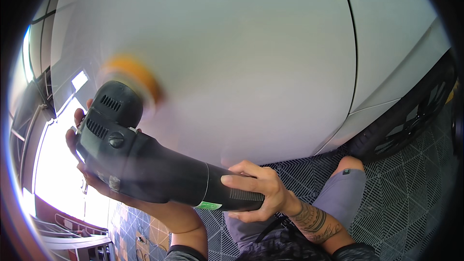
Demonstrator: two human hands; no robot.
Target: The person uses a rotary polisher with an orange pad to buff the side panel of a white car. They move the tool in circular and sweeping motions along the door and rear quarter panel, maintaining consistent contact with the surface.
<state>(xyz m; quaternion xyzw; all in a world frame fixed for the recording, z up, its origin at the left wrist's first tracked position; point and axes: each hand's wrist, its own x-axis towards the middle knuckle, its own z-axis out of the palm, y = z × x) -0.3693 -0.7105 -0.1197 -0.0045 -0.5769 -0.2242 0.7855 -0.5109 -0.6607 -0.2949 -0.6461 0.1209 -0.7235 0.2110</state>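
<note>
A black car polisher (159, 164) is held in both my hands, its head up to the left and its handle running down to the right. Its orange and yellow pad (133, 70) is blurred and meets, or is very close to, the white car door panel (251, 67). My left hand (79, 135) wraps round the head from behind, with only fingertips and part of the palm showing. My right hand (261, 188) grips the rear of the handle, fingers closed over it. A green label (209, 206) is on the handle's underside.
At the right is a black car wheel (411, 116). A dark panel gap (354, 43) runs down the bodywork. Below lies a patterned tile floor (391, 198). White metal racks (75, 241) stand at the lower left, near a bright opening (63, 164).
</note>
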